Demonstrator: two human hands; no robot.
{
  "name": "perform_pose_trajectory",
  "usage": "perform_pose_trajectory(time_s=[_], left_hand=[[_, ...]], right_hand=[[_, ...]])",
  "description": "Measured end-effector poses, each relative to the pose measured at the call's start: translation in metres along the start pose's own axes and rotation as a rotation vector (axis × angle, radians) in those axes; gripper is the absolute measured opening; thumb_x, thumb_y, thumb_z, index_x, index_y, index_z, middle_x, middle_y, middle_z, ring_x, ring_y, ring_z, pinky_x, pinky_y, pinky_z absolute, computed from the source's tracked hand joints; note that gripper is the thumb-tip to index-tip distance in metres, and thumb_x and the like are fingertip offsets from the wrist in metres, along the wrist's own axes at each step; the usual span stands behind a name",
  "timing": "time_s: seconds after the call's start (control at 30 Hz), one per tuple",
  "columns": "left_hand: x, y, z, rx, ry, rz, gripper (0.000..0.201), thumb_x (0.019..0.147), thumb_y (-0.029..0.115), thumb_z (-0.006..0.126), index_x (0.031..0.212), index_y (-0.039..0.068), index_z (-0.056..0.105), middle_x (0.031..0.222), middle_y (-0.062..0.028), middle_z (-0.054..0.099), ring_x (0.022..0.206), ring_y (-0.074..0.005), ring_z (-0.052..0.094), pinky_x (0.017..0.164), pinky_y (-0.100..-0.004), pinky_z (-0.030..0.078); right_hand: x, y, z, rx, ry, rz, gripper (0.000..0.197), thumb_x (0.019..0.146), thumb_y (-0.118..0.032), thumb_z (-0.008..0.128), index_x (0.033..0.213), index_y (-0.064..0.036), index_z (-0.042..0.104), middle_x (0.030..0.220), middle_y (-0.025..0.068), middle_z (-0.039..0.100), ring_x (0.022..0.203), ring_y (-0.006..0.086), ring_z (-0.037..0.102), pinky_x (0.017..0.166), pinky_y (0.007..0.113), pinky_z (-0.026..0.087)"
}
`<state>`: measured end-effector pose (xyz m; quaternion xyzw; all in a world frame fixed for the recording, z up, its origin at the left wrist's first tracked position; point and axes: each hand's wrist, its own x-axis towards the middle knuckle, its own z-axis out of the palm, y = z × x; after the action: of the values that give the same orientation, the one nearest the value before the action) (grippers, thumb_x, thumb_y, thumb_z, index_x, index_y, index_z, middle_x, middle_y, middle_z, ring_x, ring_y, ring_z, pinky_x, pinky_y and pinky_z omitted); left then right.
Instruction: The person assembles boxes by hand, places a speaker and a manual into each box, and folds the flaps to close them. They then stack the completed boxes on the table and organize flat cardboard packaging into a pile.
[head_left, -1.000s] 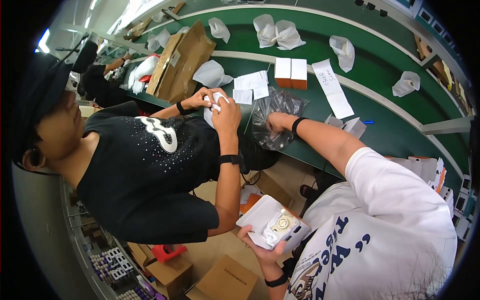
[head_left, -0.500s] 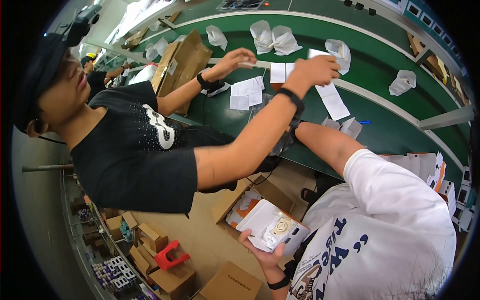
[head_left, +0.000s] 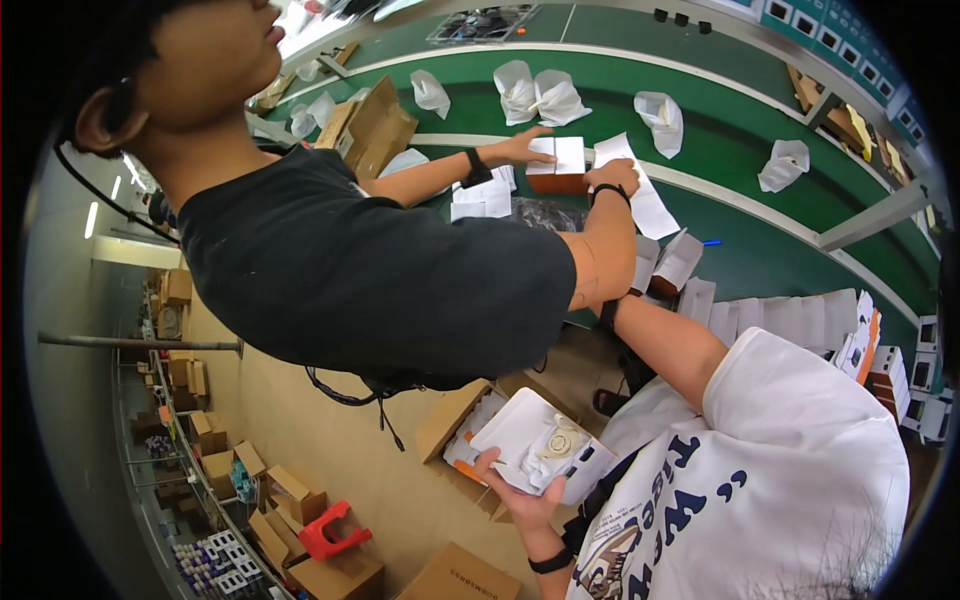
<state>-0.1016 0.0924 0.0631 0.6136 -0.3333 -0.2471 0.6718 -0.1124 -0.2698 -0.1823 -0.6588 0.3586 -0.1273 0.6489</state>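
My left hand (head_left: 525,500) holds an open white box (head_left: 520,425) low in the middle, its fingers curled around the near edge. Inside lies a round cream-coloured item (head_left: 563,441) in crumpled white wrapping. My right forearm (head_left: 660,340) stretches toward the green bench, but a co-worker's arm covers the hand. The co-worker, in a black shirt (head_left: 400,280), leans across in front of me. Their left hand (head_left: 525,150) touches a white-and-brown box (head_left: 557,180); their right hand (head_left: 612,178) is on a white sheet (head_left: 648,207).
Plastic-wrapped items (head_left: 660,122) stand along the green bench (head_left: 740,262). Open boxes (head_left: 675,262) line its near side, beside a blue pen (head_left: 711,242). Below my left hand is a carton (head_left: 440,430) with paper inside. A red stool (head_left: 335,530) and cartons (head_left: 345,572) occupy the lower left.
The co-worker has leaned closer and further across. Their hands have come down onto the white-and-brown box and the white sheet. My left hand keeps the white box in nearly the same place.
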Motion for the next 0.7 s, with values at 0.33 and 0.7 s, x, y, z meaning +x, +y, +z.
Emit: perform_pose_trajectory(time_s=[0.33,0.7], left_hand=[[-0.005,-0.007,-0.015,-0.006,-0.108,0.015,0.094,0.062,0.029,0.089,0.136,0.014,0.033,0.133,-0.0117,0.036,0.125,-0.0294,0.046,0.109,-0.0427,0.04],[-0.002,0.005,-0.008,-0.146,-0.319,-0.047,0.092,0.063,0.02,0.083,0.141,0.017,0.033,0.133,-0.0105,0.043,0.125,-0.0288,0.049,0.109,-0.0404,0.043]], right_hand=[[-0.056,0.002,0.003,0.848,0.077,0.142,0.031,0.098,-0.026,0.067,0.125,-0.0117,0.064,0.107,0.0072,0.072,0.092,0.0232,0.07,0.072,0.034,0.057],[-0.179,-0.007,-0.03,1.334,0.455,0.396,0.012,0.102,-0.013,0.059,0.113,-0.0098,0.064,0.101,0.0032,0.069,0.093,0.0179,0.069,0.074,0.033,0.054]])
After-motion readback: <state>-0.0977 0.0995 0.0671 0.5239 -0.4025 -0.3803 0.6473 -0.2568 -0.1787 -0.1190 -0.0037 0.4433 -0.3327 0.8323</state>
